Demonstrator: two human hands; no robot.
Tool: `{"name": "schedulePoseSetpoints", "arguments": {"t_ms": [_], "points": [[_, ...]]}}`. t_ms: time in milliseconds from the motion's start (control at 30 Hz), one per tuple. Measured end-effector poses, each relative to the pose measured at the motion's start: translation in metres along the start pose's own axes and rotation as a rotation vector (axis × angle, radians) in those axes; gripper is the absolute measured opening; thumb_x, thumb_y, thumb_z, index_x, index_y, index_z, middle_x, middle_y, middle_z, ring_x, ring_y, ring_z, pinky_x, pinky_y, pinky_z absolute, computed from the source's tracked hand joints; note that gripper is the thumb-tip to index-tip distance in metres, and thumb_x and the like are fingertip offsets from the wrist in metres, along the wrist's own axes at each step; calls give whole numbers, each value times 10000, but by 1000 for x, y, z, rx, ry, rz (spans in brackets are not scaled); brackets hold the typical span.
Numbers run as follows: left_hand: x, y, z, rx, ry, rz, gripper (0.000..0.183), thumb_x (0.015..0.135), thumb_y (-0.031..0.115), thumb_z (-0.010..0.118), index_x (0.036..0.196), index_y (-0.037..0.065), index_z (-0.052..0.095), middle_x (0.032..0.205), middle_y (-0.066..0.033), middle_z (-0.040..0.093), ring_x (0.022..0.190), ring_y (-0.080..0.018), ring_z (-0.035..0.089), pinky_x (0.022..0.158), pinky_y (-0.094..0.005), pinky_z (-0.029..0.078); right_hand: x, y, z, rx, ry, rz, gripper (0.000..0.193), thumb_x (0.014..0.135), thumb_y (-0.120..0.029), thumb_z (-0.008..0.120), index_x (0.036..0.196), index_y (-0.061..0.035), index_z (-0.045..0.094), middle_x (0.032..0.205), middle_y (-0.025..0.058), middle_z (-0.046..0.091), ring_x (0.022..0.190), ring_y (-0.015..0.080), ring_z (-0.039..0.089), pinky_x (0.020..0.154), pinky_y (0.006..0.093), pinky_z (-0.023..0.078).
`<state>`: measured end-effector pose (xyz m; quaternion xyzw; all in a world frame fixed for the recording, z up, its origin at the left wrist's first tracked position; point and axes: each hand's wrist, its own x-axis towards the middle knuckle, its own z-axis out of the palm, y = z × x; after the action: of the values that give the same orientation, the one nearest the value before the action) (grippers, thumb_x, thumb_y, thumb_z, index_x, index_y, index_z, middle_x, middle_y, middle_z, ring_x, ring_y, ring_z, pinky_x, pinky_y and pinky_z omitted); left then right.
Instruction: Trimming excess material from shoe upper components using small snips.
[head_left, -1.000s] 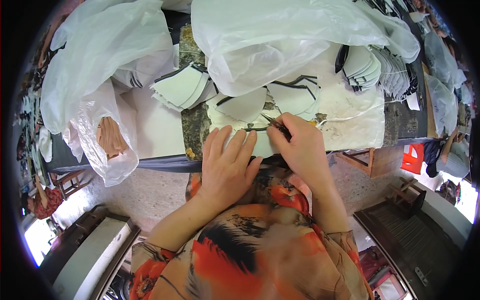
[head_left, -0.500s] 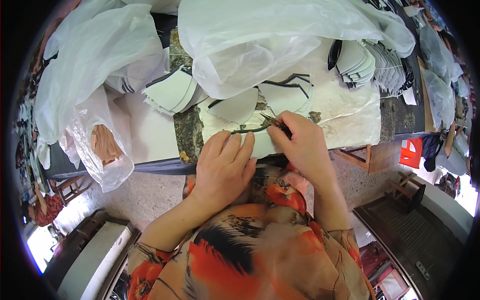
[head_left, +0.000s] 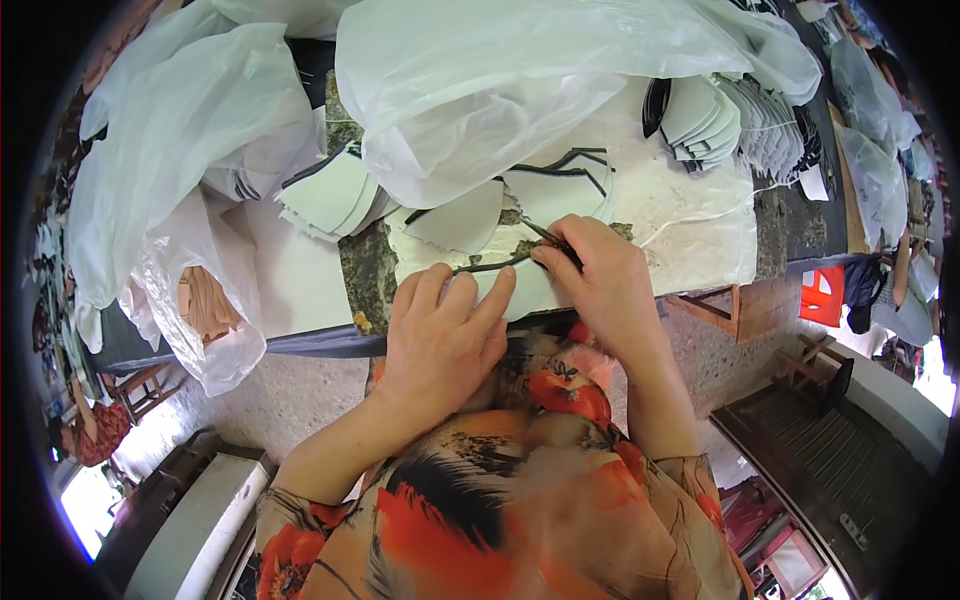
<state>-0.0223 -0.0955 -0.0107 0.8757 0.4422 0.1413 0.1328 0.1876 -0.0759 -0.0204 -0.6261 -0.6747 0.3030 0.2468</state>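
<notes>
Fingers extended, my left hand (head_left: pixel 440 345) lies on a pale curved piece (head_left: pixel 535 290) at the table's near edge, holding it down. A black strip (head_left: pixel 488 267) runs along that piece's upper edge. My right hand (head_left: pixel 608 280) is closed around a slim dark pointed tool (head_left: pixel 543 233), its tip angled up and left; its exact kind is partly hidden by the fingers. The right thumb and fingertips are close to the black-edged rim. Just beyond the hands lie a similar pale piece (head_left: pixel 460 222) and further black-edged pieces (head_left: pixel 560 190).
A fanned stack of pale pieces (head_left: pixel 335 195) lies at left, and more stacks (head_left: pixel 700 120) lie at far right. Large translucent plastic sheeting (head_left: pixel 500 60) covers the back. A plastic bag (head_left: pixel 205 350) with tan contents hangs over the front edge. A red stool (head_left: pixel 822 297) stands at right.
The view has shifted slightly. My left fingers stay on the pale piece, with the index finger a little straighter. The right hand keeps the tool near the black edge.
</notes>
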Motion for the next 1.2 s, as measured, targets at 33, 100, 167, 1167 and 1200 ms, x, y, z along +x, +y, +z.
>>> {"name": "schedulePoseSetpoints", "arguments": {"t_ms": [33, 100, 167, 1167, 1200], "points": [[0, 0, -1, 0, -8, 1, 502, 814, 178, 728, 1307, 114, 662, 980, -92, 554, 1046, -323, 560, 929, -455, 466, 0, 1, 0, 0, 0, 1, 213, 932, -209, 717, 976, -14, 643, 868, 160, 656, 791, 357, 638, 717, 419, 506], [1, -1, -2, 0, -17, 4, 500, 814, 178, 728, 1306, 120, 664, 972, -89, 549, 1045, -320, 558, 935, -458, 462, 1, 3, 1, 13, 11, -16, 204, 927, -201, 721, 969, -18, 642, 867, 154, 655, 795, 352, 639, 719, 416, 507], [2, -2, -3, -12, -37, 7, 503, 812, 181, 731, 1306, 121, 661, 974, -86, 551, 1037, -319, 553, 943, -466, 453, 1, 3, 2, 14, 18, -18, 199, 923, -195, 725, 968, -20, 642, 870, 152, 657, 795, 349, 640, 717, 414, 508], [16, -7, -8, -220, 151, -103, 365, 813, 354, 814, 1069, 113, 711, 1060, -68, 636, 1048, -291, 557, 960, -462, 372, 3, -3, -15, 531, -326, 185, 181, 854, -109, 737, 928, -28, 593, 771, 5, 574, 715, 68, 500, 656, 265, 439], [21, -12, -8, -214, 155, -105, 365, 813, 354, 814, 1069, 113, 711, 1060, -68, 636, 1048, -291, 557, 960, -462, 372, 3, -4, -16, 568, -334, 172, 180, 858, -111, 738, 926, -29, 593, 771, 3, 569, 721, 66, 498, 659, 262, 437]]}}
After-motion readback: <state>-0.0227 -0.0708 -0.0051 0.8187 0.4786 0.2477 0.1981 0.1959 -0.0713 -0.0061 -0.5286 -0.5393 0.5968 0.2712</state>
